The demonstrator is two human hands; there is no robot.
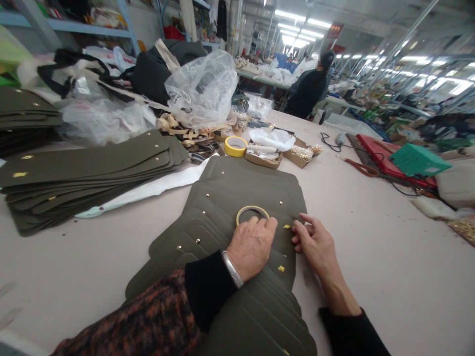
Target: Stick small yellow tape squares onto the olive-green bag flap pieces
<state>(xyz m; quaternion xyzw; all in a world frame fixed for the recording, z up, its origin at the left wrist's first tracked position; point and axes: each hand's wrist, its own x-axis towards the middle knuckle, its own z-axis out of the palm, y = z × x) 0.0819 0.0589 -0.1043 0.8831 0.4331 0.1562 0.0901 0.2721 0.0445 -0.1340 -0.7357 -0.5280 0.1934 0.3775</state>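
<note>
My left hand (253, 247), with a silver bangle at the wrist, is closed on a roll of yellow tape (237, 213). It holds the roll over a fanned stack of dark olive panels (237, 190) with gold-coloured studs. At the right edge of the stack is my right hand (315, 244), its fingers apart and partly bent, with nothing visible in them. A small piece of yellow tape (287, 226) lies just left of those fingertips. Lower on the panels sits another yellow tape piece (281, 268).
Another pile of olive panels (85, 163) lies to the left beside a white strip (148, 190). Behind the stack are a thicker yellow tape roll (235, 147), small cardboard boxes (263, 157) and plastic bags (204, 89). A green box (419, 159) stands right. A person (308, 89) sits farther back.
</note>
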